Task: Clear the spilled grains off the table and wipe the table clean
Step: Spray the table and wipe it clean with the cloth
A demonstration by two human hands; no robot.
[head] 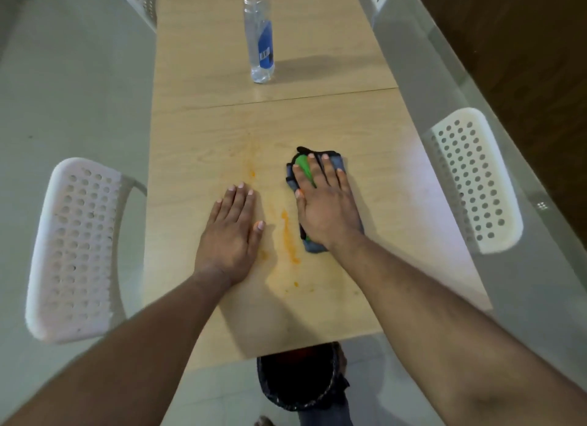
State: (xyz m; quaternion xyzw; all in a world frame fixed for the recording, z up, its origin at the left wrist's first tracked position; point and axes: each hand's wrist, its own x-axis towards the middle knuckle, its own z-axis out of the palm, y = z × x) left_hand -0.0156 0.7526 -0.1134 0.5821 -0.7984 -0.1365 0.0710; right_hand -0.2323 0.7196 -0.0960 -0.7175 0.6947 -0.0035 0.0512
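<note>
On the light wooden table (pixel 365 133) lie orange smears (pixel 289 235) and a few small orange specks, running from mid-table toward the near edge. My right hand (pixel 327 203) presses flat, fingers spread, on a folded blue, black and green cloth (pixel 338 163) just right of the smears. To the left of the smears my left hand (pixel 232 231) rests flat on the bare wood, holding nothing.
A clear water bottle (pixel 261 34) with a blue label stands farther up the table. White perforated chairs sit left (pixel 73 251) and right (pixel 476 181). A dark bin with a black liner (pixel 298 378) stands on the floor under the near edge. A glass surface (pixel 524 266) runs along the right.
</note>
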